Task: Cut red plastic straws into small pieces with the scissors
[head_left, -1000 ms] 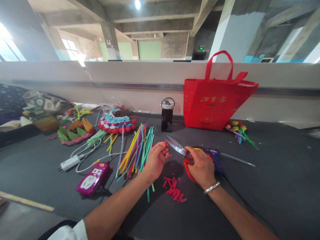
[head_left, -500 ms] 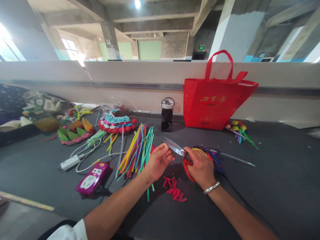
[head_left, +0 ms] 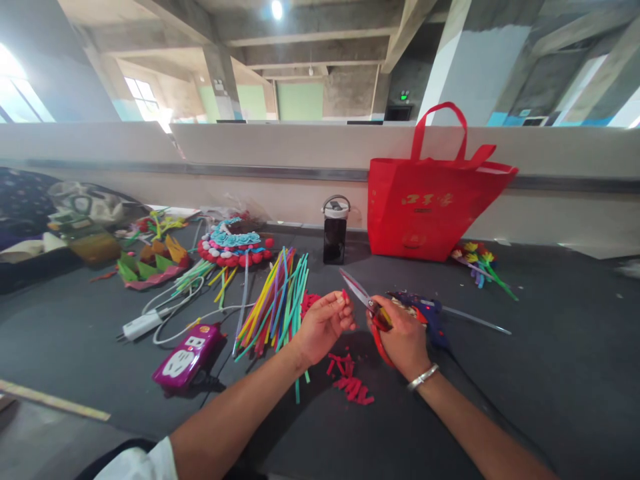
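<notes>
My left hand (head_left: 325, 325) pinches a small red piece (head_left: 345, 295) between thumb and fingertips; its material is too small to make out. In my right hand (head_left: 403, 337) is a pair of scissors (head_left: 358, 288) with red and yellow handles, its blades pointing up and left just beside the red piece. Below the hands lies a loose pile of cut red strips (head_left: 353, 387). More red pieces (head_left: 309, 303) sit behind my left hand, partly hidden by it. A dark blue glue gun (head_left: 433, 319) with a clear glue stick lies beyond my right hand.
Colourful pipe cleaners (head_left: 273, 300) are bunched left of my hands. A purple power strip (head_left: 187, 357) and white charger (head_left: 141, 327) lie further left. At the back stand a phone (head_left: 334, 241) against a bottle (head_left: 336, 208) and a red bag (head_left: 425, 207). A beaded blue-and-red piece (head_left: 234, 243) lies behind.
My left hand has come slightly down and right, and the red piece now shows at its fingertips. The scissor blades have drawn away from those fingers and turned more upright.
</notes>
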The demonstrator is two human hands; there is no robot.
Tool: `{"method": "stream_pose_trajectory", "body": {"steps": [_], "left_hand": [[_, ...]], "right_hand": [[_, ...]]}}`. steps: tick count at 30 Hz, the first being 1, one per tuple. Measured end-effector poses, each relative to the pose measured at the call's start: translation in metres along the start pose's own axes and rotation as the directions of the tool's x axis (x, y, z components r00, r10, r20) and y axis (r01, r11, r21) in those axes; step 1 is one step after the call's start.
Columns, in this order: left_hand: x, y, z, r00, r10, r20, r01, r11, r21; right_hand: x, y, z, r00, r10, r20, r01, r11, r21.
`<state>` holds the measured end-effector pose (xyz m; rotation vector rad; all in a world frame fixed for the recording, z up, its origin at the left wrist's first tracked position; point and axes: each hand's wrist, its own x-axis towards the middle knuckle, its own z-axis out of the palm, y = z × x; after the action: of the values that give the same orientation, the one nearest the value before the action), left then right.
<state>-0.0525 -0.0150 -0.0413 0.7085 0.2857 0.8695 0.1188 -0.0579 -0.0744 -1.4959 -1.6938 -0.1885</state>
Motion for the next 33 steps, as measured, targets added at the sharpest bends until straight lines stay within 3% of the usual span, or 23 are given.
{"method": "stream_pose_trajectory", "body": {"steps": [3,6,10,16,20,24,30,33], "left_hand": [[0.0,-0.003,-0.002,0.998,-0.059,0.005,0.058,0.998,0.032],[0.001,-0.007,-0.005,0.991,-0.131,0.003,0.13,0.989,0.069],[0.001,-0.011,-0.008,0.976,-0.219,-0.019,0.22,0.968,0.12],[-0.001,-0.015,-0.008,0.953,-0.301,-0.014,0.296,0.925,0.236],[-0.002,-0.017,-0.006,0.991,-0.114,-0.069,0.133,0.897,0.422],[0.0,-0.018,-0.004,0.994,0.099,-0.055,-0.04,0.759,0.649],[-0.001,-0.019,-0.004,0.98,0.193,-0.041,-0.085,0.599,0.797],[-0.002,-0.017,-0.004,0.98,0.187,-0.068,-0.079,0.679,0.73]], "right_hand": [[0.002,0.0,0.001,0.987,0.163,-0.004,-0.158,0.963,0.219],[0.004,-0.005,-0.001,0.964,0.262,0.036,-0.249,0.851,0.462],[0.006,-0.017,-0.008,0.963,0.254,0.088,-0.253,0.745,0.617],[0.004,-0.024,-0.011,0.969,0.197,0.147,-0.245,0.749,0.616],[0.004,-0.02,-0.007,0.962,0.236,0.138,-0.271,0.748,0.606],[0.006,-0.017,-0.006,0.945,0.28,0.167,-0.322,0.724,0.609],[0.007,-0.02,-0.009,0.932,0.293,0.212,-0.361,0.704,0.612],[0.005,-0.022,-0.009,0.941,0.302,0.153,-0.332,0.732,0.595]]}}
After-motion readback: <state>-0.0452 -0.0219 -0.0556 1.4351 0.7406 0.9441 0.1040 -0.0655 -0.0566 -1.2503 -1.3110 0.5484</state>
